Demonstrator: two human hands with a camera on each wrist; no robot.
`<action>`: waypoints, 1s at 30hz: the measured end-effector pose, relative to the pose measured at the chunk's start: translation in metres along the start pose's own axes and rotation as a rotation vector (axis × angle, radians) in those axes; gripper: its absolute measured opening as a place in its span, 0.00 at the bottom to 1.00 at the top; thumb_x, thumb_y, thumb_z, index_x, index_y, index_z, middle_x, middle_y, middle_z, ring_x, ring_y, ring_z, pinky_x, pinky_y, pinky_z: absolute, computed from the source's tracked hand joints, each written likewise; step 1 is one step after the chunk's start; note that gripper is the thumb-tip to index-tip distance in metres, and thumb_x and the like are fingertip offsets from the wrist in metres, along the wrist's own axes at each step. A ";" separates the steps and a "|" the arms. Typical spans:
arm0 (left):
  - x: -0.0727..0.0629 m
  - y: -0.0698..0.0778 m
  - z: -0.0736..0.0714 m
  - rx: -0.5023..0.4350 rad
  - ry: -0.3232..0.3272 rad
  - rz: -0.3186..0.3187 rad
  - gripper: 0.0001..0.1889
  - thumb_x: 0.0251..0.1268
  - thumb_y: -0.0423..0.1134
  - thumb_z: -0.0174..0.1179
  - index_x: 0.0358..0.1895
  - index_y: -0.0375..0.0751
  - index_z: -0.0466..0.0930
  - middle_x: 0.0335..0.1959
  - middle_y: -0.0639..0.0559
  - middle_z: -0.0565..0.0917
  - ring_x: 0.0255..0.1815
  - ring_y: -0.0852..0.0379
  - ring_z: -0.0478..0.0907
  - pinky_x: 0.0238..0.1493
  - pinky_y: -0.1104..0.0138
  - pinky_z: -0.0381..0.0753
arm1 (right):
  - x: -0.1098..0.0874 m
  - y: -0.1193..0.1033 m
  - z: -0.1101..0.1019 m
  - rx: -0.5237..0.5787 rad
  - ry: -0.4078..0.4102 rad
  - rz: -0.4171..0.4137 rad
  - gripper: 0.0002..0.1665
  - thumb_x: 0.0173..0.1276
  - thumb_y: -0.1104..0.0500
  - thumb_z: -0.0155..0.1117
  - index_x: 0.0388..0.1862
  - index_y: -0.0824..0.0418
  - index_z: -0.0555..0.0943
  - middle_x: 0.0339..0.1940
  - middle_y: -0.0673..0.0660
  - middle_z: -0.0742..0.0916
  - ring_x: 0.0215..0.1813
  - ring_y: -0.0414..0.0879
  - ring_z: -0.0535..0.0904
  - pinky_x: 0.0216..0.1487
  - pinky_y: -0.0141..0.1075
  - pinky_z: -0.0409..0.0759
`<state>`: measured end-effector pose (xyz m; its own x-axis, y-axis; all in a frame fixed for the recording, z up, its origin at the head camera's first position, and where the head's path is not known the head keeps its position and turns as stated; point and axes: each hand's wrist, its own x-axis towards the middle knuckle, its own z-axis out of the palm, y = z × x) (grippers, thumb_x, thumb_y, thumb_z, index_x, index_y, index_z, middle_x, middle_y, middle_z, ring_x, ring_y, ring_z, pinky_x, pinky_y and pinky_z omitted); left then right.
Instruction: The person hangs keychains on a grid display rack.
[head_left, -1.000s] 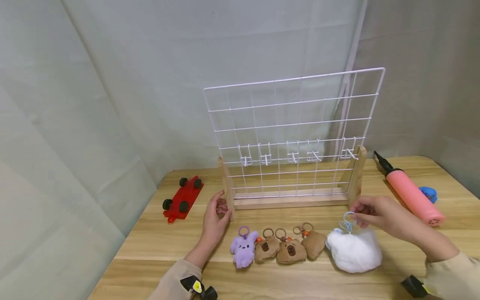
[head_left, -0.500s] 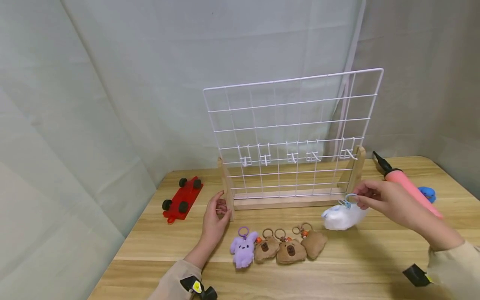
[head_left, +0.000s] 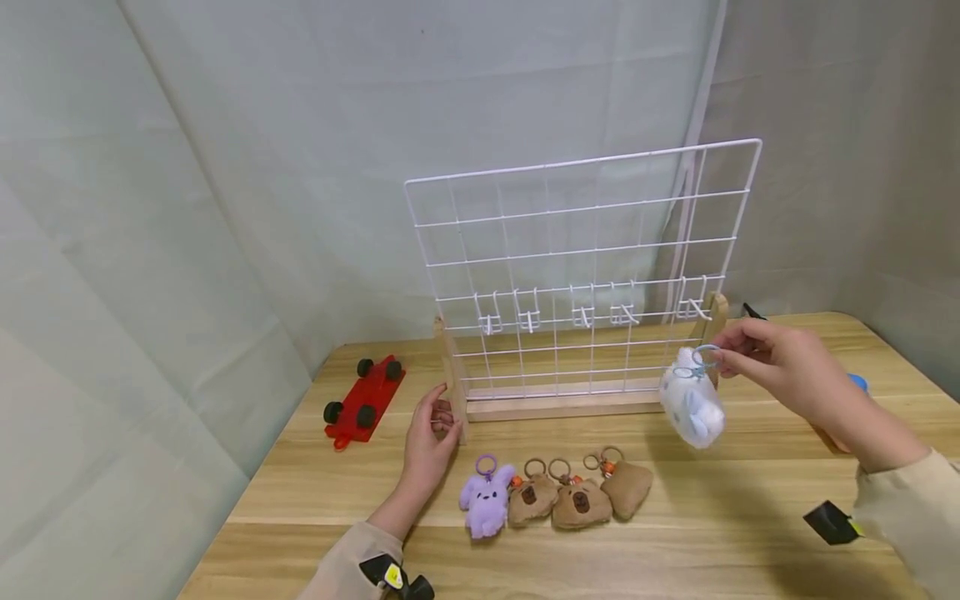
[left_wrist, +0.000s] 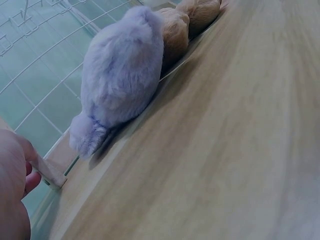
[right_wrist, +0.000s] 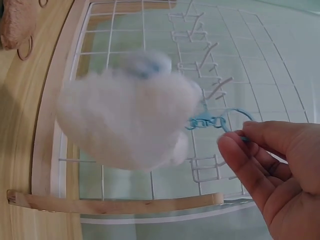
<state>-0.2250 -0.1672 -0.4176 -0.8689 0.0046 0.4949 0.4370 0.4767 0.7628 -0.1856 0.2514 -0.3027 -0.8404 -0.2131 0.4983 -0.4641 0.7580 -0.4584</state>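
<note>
**While the white plush (head_left: pixel 692 404) dangles, steadiness matters**

Its blue ring (right_wrist: pixel 239 109) is pinched in the fingers (right_wrist: pixel 245 167) of the right hand (head_left: pixel 783 367), above the counter (head_left: pixel 525 571), near the wire rack's (head_left: pixel 596 207) right end. Pinching only the rim, letting any swing settle and bracing with the left hand's (head_left: pixel 430 437) grip on the wooden support (head_left: pixel 450 367) should help.

Table (head_left: pixel 525 571) (wood-grained): rack (head_left: pixel 553 289), plush keychains (head_left: pixel 581 507), wheeled toy (head_left: pixel 367 396).

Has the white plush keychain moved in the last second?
Yes. In the head view, the white plush keychain in the right hand has risen and shifted slightly left, now overlapping the right end of the wooden rack base.
</note>
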 end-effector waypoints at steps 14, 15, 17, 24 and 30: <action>-0.001 -0.003 0.000 -0.012 -0.011 -0.012 0.30 0.53 0.16 0.59 0.62 0.24 0.65 0.44 0.29 0.76 0.41 0.37 0.77 0.41 0.60 0.83 | 0.015 -0.004 -0.002 0.076 0.081 0.059 0.06 0.65 0.67 0.63 0.41 0.67 0.79 0.29 0.60 0.88 0.28 0.24 0.80 0.30 0.15 0.75; -0.001 -0.003 0.000 -0.014 -0.011 -0.010 0.30 0.53 0.16 0.59 0.62 0.24 0.65 0.44 0.29 0.76 0.41 0.36 0.77 0.41 0.60 0.83 | 0.016 -0.004 -0.002 0.079 0.082 0.066 0.07 0.66 0.66 0.62 0.41 0.67 0.79 0.30 0.61 0.88 0.28 0.25 0.80 0.30 0.15 0.75; -0.001 -0.003 0.000 -0.013 -0.010 -0.005 0.30 0.52 0.16 0.59 0.62 0.24 0.65 0.44 0.29 0.76 0.41 0.36 0.77 0.41 0.61 0.83 | 0.017 -0.003 -0.002 0.075 0.082 0.082 0.08 0.66 0.66 0.62 0.42 0.68 0.79 0.31 0.61 0.87 0.28 0.24 0.79 0.30 0.15 0.75; -0.001 -0.003 -0.001 -0.010 -0.002 0.020 0.30 0.52 0.16 0.60 0.62 0.24 0.65 0.44 0.30 0.77 0.40 0.36 0.78 0.39 0.59 0.83 | 0.021 0.004 -0.003 0.039 0.071 0.137 0.10 0.67 0.64 0.61 0.45 0.68 0.78 0.36 0.67 0.86 0.28 0.22 0.77 0.29 0.16 0.75; -0.001 -0.003 -0.001 -0.007 -0.005 0.024 0.30 0.53 0.17 0.60 0.62 0.24 0.65 0.43 0.31 0.77 0.40 0.37 0.78 0.39 0.59 0.84 | 0.023 0.010 0.000 0.049 0.062 0.147 0.10 0.67 0.64 0.61 0.45 0.69 0.78 0.37 0.68 0.86 0.28 0.22 0.77 0.29 0.16 0.75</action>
<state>-0.2256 -0.1694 -0.4202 -0.8592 0.0204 0.5112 0.4594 0.4706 0.7533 -0.2098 0.2541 -0.2954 -0.8819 -0.0625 0.4673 -0.3518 0.7470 -0.5641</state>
